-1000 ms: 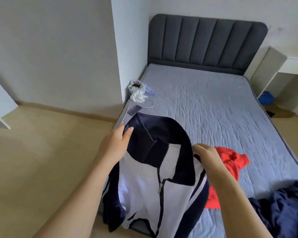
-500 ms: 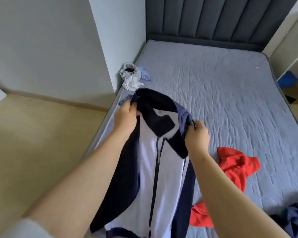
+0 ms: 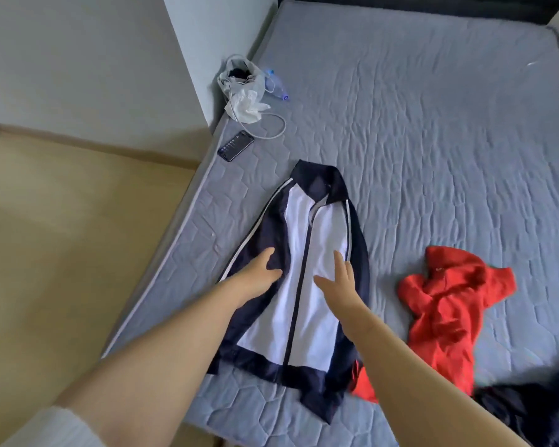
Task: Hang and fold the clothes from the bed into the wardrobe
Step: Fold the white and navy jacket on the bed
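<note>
Left grip [image 3: 255, 275] lies flat and released on the jacket [image 3: 317, 324]. Right grip [image 3: 339, 282] is spread open over its white front, with the jacket laid out on the bed [image 3: 433, 124] under both. I judge folding is barely started: 1 red garment [image 3: 446, 304] right of my right grip and 1 dark garment [image 3: 536, 411] further right wait; wardrobe not in view.

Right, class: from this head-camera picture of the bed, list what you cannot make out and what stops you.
All in the head view.
Dark blue garment: cut off by the bottom right corner and blurred; kind unclear.
Phone: screen text too small to read.
White bag: dark contents too small to identify.
Red garment: near end hidden under the jacket and right forearm.
Wardrobe: out of frame.
</note>
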{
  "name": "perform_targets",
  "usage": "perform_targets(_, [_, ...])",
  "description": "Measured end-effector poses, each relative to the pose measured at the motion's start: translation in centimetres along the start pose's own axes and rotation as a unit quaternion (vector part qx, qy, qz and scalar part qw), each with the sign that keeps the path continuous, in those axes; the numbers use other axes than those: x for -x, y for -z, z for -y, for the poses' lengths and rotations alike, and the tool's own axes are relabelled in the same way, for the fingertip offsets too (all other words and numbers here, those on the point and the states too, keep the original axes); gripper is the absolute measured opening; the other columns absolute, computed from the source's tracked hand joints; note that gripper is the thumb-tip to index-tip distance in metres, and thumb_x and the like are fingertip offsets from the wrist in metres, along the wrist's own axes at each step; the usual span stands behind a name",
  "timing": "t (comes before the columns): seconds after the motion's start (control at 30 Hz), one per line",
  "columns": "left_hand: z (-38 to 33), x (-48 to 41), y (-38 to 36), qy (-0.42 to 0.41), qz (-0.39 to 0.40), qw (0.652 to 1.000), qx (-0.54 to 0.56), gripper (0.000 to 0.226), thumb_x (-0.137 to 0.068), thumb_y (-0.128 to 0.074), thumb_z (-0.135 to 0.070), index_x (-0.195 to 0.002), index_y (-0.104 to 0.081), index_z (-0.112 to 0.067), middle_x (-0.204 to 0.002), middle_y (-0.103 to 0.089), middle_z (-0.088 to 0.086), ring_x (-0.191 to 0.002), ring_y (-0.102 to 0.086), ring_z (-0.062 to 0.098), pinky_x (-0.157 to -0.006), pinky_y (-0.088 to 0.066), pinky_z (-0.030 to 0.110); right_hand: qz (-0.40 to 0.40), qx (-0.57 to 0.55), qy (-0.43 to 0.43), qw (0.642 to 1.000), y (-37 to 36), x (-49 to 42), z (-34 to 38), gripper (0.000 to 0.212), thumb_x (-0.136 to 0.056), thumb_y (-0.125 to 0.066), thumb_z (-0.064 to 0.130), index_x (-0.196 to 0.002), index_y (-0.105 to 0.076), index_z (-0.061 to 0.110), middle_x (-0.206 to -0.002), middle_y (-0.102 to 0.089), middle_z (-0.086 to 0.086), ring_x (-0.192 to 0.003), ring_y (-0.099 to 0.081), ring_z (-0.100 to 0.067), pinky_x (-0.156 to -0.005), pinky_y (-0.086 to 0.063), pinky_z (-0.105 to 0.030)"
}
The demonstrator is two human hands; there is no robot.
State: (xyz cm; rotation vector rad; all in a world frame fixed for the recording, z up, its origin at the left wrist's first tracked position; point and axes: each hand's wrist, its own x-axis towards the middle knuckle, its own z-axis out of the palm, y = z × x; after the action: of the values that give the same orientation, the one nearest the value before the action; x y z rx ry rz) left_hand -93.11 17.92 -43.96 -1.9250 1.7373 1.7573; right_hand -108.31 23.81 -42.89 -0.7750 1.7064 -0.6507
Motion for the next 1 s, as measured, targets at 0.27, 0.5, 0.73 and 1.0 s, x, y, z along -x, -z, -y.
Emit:
perform_targets(0.27, [9.9,-4.3,-3.6,0.101,0.006,0.993,-0.056,0.051,-0.096,-0.043,-0.031,-0.144,-0.029,-0.022,-0.147,-0.036,0.002,-0.129,-0.041,0.022,-0.1,-0.034,0.028,0.032,0.009,-0.134,0.99,-6.6,-1.9,-9.3,0.066,-0.097,-0.044,0.014,-0.15,-0.009,0.028,-0.158,0.0,0.006,-0.136,-0.029,-0.016,-0.09,-0.029,-0.022])
perform_targets(0.5, [19.0,-10.4,-2.7,0.224,-0.117,0.963,-0.093,0.056,-0.091,-0.044,-0.017,-0.142,-0.023,-0.023,-0.133,-0.04,0.012,-0.086,-0.053,0.028,-0.067,-0.04,0.03,0.039,0.001,-0.214,0.976,-14.7,-6.4,-13.8,0.06,-0.098,-0.033,0.006,-0.149,-0.012,0.03,-0.157,-0.008,0.007,-0.122,-0.047,-0.024,-0.077,-0.047,-0.027])
perform_targets(0.73, [23.8,-16.2,-1.6,0.36,-0.134,0.876,0.292,0.058,-0.092,-0.052,-0.017,-0.141,-0.022,-0.015,-0.086,-0.055,0.006,-0.049,-0.061,0.015,-0.039,-0.046,0.02,-0.01,-0.01,-0.235,0.972,-19.7,-11.1,-15.9,0.058,-0.097,-0.035,0.01,-0.148,-0.017,0.032,-0.154,-0.021,0.003,-0.136,-0.031,-0.02,-0.101,-0.032,-0.029])
perform_targets(1.0, [23.3,-18.8,2.8,0.199,-0.18,0.92,0.287,0.018,-0.086,-0.051,-0.027,-0.097,-0.052,-0.013,-0.067,-0.057,0.01,-0.067,-0.063,0.031,-0.058,-0.051,0.032,-0.054,-0.009,-0.255,0.965,-22.0,-11.8,-15.1,0.056,-0.098,-0.038,0.011,-0.148,-0.02,0.028,-0.153,-0.025,-0.001,-0.121,-0.045,-0.022,-0.075,-0.038,-0.023])
